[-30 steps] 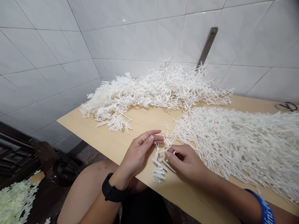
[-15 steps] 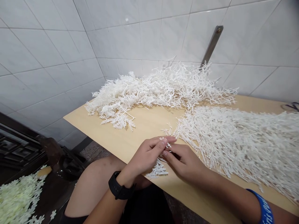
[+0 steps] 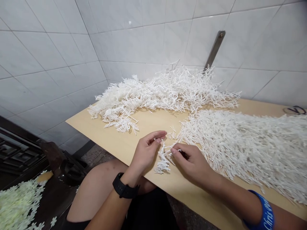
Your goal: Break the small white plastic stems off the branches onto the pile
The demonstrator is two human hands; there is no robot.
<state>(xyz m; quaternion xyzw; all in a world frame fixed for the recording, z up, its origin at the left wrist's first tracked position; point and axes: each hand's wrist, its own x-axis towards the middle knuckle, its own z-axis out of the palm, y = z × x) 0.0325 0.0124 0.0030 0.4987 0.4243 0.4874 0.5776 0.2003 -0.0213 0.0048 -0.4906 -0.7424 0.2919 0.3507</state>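
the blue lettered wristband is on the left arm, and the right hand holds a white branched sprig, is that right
Not quite: the head view shows the blue lettered wristband on the right arm, not the left. The right hand does hold a white branched sprig.

Between the hands point(image 3: 145, 153) is a sprig point(image 3: 162, 165); a heap point(image 3: 163, 92) lies beyond, a pile point(image 3: 251, 143) to the right.
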